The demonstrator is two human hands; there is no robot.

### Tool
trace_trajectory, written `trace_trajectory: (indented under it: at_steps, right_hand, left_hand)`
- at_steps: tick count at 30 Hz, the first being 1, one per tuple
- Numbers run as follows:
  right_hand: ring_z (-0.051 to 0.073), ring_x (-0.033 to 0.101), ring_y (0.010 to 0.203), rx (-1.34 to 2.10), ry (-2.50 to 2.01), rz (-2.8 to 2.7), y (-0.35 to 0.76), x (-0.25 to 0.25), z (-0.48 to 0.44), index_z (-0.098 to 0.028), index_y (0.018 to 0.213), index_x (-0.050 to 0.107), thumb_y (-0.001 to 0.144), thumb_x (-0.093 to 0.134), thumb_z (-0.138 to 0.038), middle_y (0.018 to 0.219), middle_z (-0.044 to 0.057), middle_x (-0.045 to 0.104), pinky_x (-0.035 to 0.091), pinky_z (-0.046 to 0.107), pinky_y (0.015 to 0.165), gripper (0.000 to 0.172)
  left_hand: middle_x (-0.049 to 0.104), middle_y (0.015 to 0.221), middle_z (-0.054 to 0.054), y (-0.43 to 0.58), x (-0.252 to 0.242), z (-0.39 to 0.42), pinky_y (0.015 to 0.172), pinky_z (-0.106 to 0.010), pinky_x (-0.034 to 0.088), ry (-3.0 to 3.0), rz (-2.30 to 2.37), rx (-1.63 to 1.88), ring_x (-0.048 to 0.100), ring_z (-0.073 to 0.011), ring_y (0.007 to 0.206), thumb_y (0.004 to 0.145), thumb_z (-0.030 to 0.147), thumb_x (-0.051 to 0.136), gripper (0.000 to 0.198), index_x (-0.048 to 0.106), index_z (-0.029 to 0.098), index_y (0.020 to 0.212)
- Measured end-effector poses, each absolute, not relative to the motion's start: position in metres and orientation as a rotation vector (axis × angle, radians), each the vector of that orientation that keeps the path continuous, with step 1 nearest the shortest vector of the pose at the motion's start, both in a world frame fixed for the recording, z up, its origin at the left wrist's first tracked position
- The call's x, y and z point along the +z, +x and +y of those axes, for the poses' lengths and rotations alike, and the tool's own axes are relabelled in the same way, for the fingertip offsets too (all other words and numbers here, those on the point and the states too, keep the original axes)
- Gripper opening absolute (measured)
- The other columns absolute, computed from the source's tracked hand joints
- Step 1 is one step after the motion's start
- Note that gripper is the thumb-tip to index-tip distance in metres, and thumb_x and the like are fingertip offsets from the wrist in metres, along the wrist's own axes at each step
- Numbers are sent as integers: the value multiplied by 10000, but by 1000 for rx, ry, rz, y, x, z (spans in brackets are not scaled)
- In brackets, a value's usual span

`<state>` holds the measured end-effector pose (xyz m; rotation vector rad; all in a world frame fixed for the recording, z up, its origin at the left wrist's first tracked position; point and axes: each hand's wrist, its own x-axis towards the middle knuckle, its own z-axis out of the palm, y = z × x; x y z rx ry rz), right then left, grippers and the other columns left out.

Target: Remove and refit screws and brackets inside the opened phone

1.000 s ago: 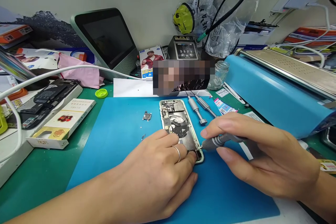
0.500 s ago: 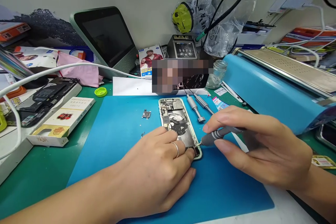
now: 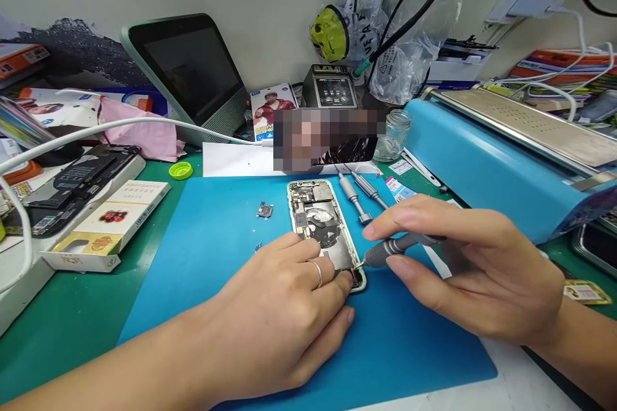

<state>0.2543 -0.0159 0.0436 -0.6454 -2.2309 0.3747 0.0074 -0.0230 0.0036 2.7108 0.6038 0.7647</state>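
Observation:
An opened phone (image 3: 340, 231) lies on the blue mat, its inner metal plate and circuit parts exposed. My left hand (image 3: 289, 308) rests over the phone's lower left side, fingers curled onto it and hiding that part; a ring is on one finger. A grey precision screwdriver (image 3: 393, 249) is pinched between thumb and index finger of my right hand (image 3: 486, 270). Its tip meets the phone's lower right edge. Two more screwdrivers, one nearer (image 3: 354, 196) and one to its right (image 3: 369, 186), lie beyond the phone. Left of it sits a small circuit board piece (image 3: 264, 209).
Behind the mat (image 3: 193, 257) stand a propped panel (image 3: 347, 149), a glass jar (image 3: 396, 131) and a screen device (image 3: 187, 70). A blue machine (image 3: 477, 160) borders the right. At left are a small box (image 3: 110, 225), another opened device (image 3: 77, 180) and a white cable (image 3: 96, 131).
The whole view has shifted slightly, so everything sits a little further left. Both hands keep nearly the same pose, with the screwdriver tip still at the phone's lower right edge.

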Motion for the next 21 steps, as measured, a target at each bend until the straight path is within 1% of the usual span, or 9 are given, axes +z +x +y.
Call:
trace_trajectory:
  at_steps: [3, 7, 11, 14, 16, 18, 21]
  right_hand:
    - [170, 752, 912, 435, -634, -2231, 255, 45, -14, -294, 1490, 536, 869, 651, 44, 1005, 40, 753, 689, 315, 806, 716]
    - [155, 749, 939, 433, -624, -2273, 256, 46, -13, -256, 1507, 516, 889, 656, 33, 1029, 51, 756, 675, 295, 848, 697]
    - [152, 759, 962, 384, -615, -2303, 257, 44, -12, -253, 1542, 481, 916, 684, -25, 1075, 51, 769, 661, 278, 878, 696]
    - [142, 764, 953, 363, -634, -2314, 257, 42, -12, -247, 1540, 489, 926, 678, -30, 1084, 43, 776, 645, 268, 918, 678]
    - [137, 761, 939, 361, -646, -2311, 257, 41, -12, -244, 1529, 508, 918, 675, -12, 1071, 37, 774, 644, 262, 912, 674]
    - [141, 757, 954, 352, -634, -2279, 257, 41, -12, -253, 1533, 511, 900, 671, 18, 1068, 32, 763, 650, 261, 884, 707]
    - [147, 752, 985, 302, -627, -2182, 257, 40, -12, -280, 1541, 513, 860, 673, 70, 1139, 30, 740, 651, 270, 847, 782]
  left_hand:
    - [632, 817, -18, 8, 4, -24, 660, -387, 316, 2718, 607, 763, 505, -183, 741, 1067, 270, 525, 231, 692, 125, 1001]
    - [646, 826, -20, 8, 4, -24, 664, -391, 320, 2717, 611, 769, 524, -187, 748, 1066, 266, 525, 228, 689, 129, 984]
    - [662, 842, -20, 8, 3, -23, 661, -391, 323, 2712, 606, 778, 554, -186, 758, 1066, 259, 528, 230, 680, 135, 946]
    - [665, 835, -20, 8, 3, -24, 657, -389, 329, 2713, 600, 781, 556, -183, 751, 1066, 251, 524, 239, 684, 135, 932]
    - [655, 806, -16, 8, 3, -25, 647, -386, 330, 2723, 592, 800, 538, -181, 727, 1064, 245, 522, 243, 703, 129, 950]
    - [636, 767, -10, 8, 3, -26, 628, -385, 326, 2736, 591, 825, 516, -181, 697, 1064, 252, 522, 256, 725, 123, 974]
    - [618, 719, -2, 8, 3, -25, 598, -389, 324, 2742, 604, 810, 506, -183, 652, 1064, 262, 512, 278, 749, 118, 1036]
